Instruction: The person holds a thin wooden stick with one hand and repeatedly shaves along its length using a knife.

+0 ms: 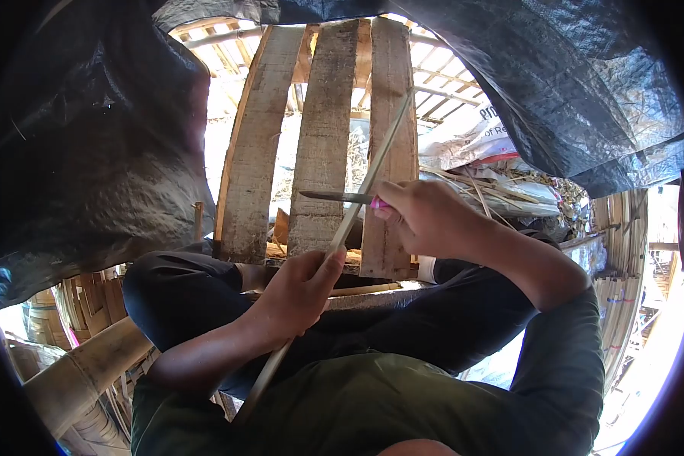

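My left hand (300,292) is closed around a long, thin bamboo strip (384,156), which slants from my lap up and away to the right. In my right hand (425,213) is a knife (333,196), its pink handle mostly covered by my fingers. The narrow blade points left and crosses the strip above my left hand; whether it touches the strip I cannot tell. The strip's far end lies in front of the right plank. Its near end runs down past my left forearm.
Three wooden planks (323,137) stretch away ahead of my crossed legs. Dark plastic sheeting (106,152) hangs at the left, and more tarp (577,83) at the right. A thick bamboo pole (91,368) is at lower left. Bundled strips (619,296) stand at right, near a printed white sack (467,140).
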Demonstrator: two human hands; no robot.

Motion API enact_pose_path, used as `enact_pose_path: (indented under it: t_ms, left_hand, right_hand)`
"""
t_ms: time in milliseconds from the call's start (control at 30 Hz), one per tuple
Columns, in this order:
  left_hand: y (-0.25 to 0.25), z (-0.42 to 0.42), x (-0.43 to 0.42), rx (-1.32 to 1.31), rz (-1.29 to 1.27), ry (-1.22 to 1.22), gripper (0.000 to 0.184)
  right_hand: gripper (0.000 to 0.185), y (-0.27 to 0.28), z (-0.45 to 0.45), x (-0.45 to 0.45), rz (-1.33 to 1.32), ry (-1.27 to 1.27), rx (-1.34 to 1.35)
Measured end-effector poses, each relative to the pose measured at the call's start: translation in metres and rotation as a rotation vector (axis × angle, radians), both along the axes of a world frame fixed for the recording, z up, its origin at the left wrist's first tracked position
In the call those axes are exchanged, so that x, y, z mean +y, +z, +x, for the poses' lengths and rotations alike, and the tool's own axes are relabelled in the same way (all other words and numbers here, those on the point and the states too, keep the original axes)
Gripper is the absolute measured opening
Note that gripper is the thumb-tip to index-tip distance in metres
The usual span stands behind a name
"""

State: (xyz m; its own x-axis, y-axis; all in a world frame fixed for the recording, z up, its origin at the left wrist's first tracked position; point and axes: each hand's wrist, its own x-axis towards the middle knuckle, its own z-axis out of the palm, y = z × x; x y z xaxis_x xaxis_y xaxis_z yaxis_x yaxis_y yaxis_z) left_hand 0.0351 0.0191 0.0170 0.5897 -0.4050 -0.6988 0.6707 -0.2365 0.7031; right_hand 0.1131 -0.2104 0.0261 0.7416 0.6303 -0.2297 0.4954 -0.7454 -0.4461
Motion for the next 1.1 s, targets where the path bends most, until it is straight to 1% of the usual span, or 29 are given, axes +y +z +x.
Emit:
enact_pose_path:
  t_ms: [67,100,167,200,267,300,367,400,467,500,567,667,700,733,767,833,900,933,1000,1033,1100]
  left_hand:
    - [-0.002,0.001,-0.001,-0.026,-0.007,0.025,0.048]
    - [-0.001,0.001,-0.001,-0.025,-0.007,0.023,0.048]
    - [0.001,0.002,-0.002,0.047,-0.016,0.022,0.047]
    - [0.001,0.003,-0.002,0.049,-0.013,0.018,0.047]
    - [0.000,0.003,-0.002,0.020,0.000,0.016,0.046]
    - [0.000,0.002,-0.002,0.025,0.003,0.015,0.046]
    - [0.002,0.003,-0.003,-0.041,0.008,0.014,0.045]
    - [0.003,0.003,-0.002,-0.039,0.006,0.010,0.045]
    - [0.006,0.005,0.000,-0.012,-0.001,0.022,0.044]
    - [0.005,0.004,0.000,-0.015,-0.003,0.023,0.044]
    - [0.004,0.003,0.002,0.003,0.020,-0.008,0.044]
    - [0.007,0.003,0.003,0.004,0.010,-0.006,0.044]
    - [0.007,0.003,0.003,0.009,0.009,-0.008,0.044]
    - [0.007,0.003,0.003,0.013,0.008,0.005,0.044]
    - [0.007,0.002,0.003,0.015,0.006,0.020,0.043]
    - [0.007,0.000,0.003,0.022,-0.011,0.029,0.043]
    - [0.005,-0.001,0.005,0.024,-0.023,0.038,0.043]
    - [0.004,-0.002,0.005,0.016,-0.031,0.038,0.043]
    - [0.005,-0.005,0.005,0.021,-0.035,0.031,0.044]
    - [0.008,-0.004,0.004,0.018,-0.023,0.029,0.040]
    - [0.011,-0.003,0.003,0.007,-0.015,0.026,0.038]
  right_hand:
    - [0.026,-0.010,0.006,-0.011,0.200,0.006,-0.117]
    - [0.026,-0.006,0.005,-0.010,0.200,0.004,-0.115]
    - [0.028,0.005,0.003,-0.006,-0.106,-0.083,-0.162]
    - [0.028,0.002,0.004,-0.007,-0.104,-0.087,-0.160]
    - [0.036,-0.010,0.009,-0.010,-0.128,-0.008,-0.125]
    - [0.036,-0.018,0.019,-0.014,-0.125,-0.009,-0.120]
    - [0.044,-0.034,0.053,-0.031,-0.280,-0.209,-0.251]
    - [0.050,-0.029,0.064,-0.034,-0.129,-0.192,-0.277]
    - [0.053,-0.025,0.057,-0.026,-0.286,-0.224,-0.182]
    - [0.053,-0.020,0.048,-0.020,-0.286,-0.223,-0.186]
    - [0.054,-0.014,0.032,-0.011,-0.303,0.036,-0.200]
    - [0.053,-0.029,0.051,-0.023,-0.362,-0.009,-0.216]
    - [0.052,-0.029,0.064,-0.026,-0.404,-0.126,-0.220]
    - [0.052,-0.034,0.072,-0.037,-0.307,-0.110,-0.377]
    - [0.053,-0.040,0.071,-0.041,-0.327,-0.126,-0.355]
    - [0.053,-0.033,0.064,-0.033,-0.349,-0.137,-0.347]
    - [0.055,-0.022,0.046,-0.022,-0.305,0.017,-0.295]
    - [0.055,-0.023,0.050,-0.023,-0.304,0.021,-0.301]
    - [0.056,-0.037,0.058,-0.034,-0.334,0.012,-0.317]
    - [0.054,-0.046,0.069,-0.044,-0.294,-0.058,-0.427]
    - [0.046,-0.047,0.078,-0.052,-0.331,-0.124,-0.395]
